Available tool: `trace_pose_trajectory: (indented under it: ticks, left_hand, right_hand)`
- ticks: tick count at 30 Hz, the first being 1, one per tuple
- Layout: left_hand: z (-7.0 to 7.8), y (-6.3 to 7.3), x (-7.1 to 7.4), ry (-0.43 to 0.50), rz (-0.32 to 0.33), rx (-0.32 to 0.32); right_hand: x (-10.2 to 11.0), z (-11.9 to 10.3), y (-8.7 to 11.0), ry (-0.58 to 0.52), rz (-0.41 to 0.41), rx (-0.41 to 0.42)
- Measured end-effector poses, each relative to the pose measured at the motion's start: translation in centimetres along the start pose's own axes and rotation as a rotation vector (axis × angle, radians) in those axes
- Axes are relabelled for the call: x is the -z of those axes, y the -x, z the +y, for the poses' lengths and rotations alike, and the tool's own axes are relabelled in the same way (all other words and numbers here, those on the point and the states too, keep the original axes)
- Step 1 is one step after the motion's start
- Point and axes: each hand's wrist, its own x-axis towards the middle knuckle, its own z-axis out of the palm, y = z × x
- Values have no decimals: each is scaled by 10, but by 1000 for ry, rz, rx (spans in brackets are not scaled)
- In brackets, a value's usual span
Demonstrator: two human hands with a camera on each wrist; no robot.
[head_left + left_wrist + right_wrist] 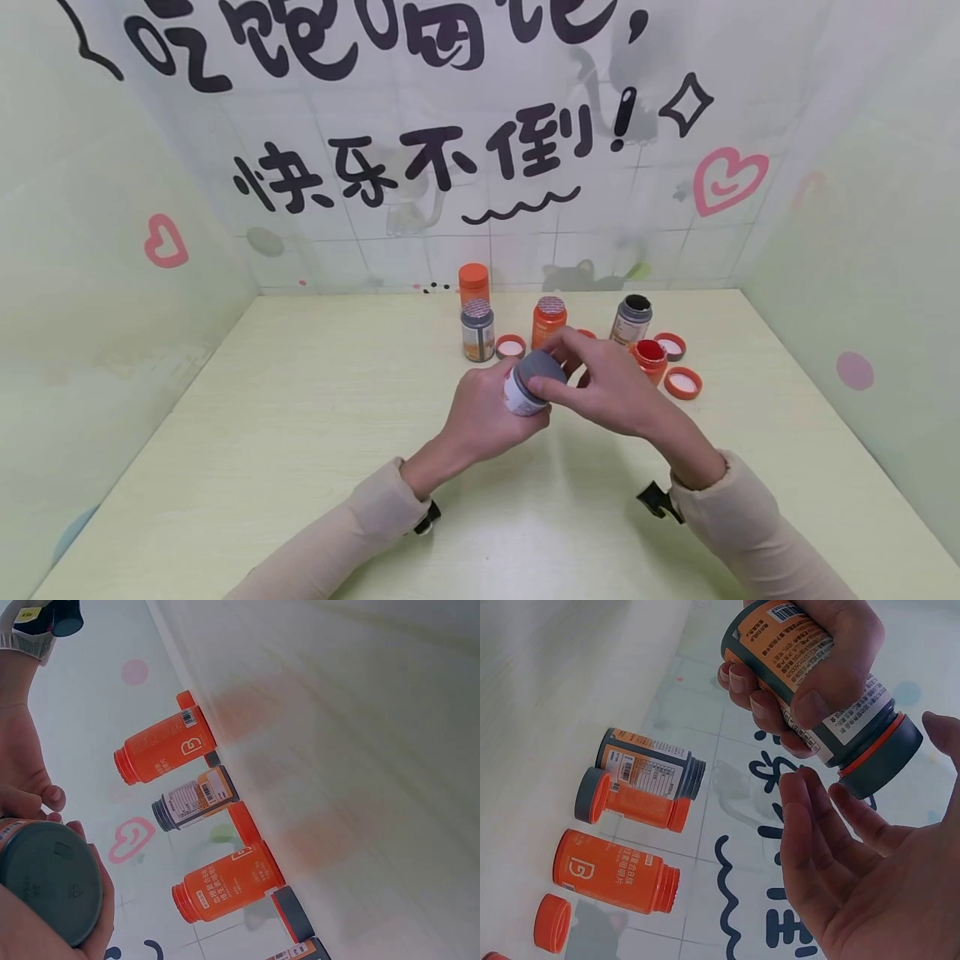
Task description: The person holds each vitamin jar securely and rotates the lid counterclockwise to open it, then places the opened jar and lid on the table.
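Note:
My left hand (487, 408) grips a grey supplement bottle (784, 664) with an orange and white label, tilted above the table. A dark grey cap (881, 757) sits on it, with a thin orange-red line beneath the cap. My right hand (618, 387) is spread about this cap. In the right wrist view its index fingertip is by the cap's rim, while the thumb stands slightly apart from it. Whether the fingertip touches is unclear. The bottle's grey base (56, 881) faces the left wrist camera.
Behind my hands stand a sealed grey bottle (477, 337), a capped orange bottle (473, 279), a sealed orange bottle (550, 315), an uncapped grey bottle (630, 323) and an uncapped orange bottle (654, 367). Several loose caps (682, 383) lie among them. Walls enclose the table (322, 383).

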Motion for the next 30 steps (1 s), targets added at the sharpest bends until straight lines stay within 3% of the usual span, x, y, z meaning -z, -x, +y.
trace_pose_trajectory:
  ticks: [8,30]
  left_hand:
    - [0,1,-1,9,-17,6]
    - [0,0,-1,4,-22,1]
  right_hand:
    - [0,0,1,8,-2,-62]
    - [2,1,-1,13,-46,40]
